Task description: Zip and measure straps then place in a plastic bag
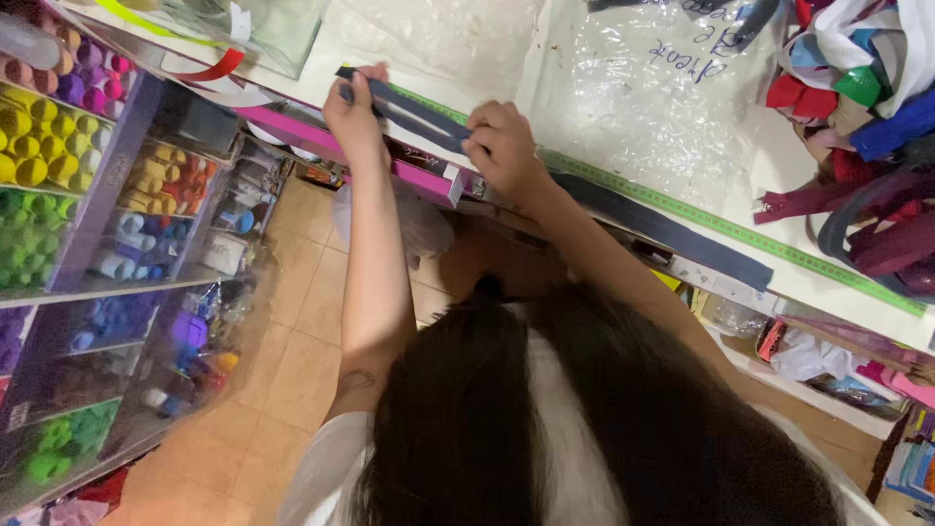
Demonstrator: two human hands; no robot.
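A long dark blue zipper strip [682,237] lies along the front edge of a white counter [467,58], next to a green measuring tape [726,227] fixed along that edge. My left hand [353,119] pinches the strip's folded left end. My right hand [504,148] grips the strip a short way to the right, holding the doubled part taut between both hands. Long dark hair fills the bottom of the view.
A pile of red, maroon, blue and green zippers [857,107] sits at the counter's right. Clear plastic sheeting [633,88] covers the counter's middle. Shelves of coloured thread spools [49,146] stand at the left, over a tan tiled floor [292,360].
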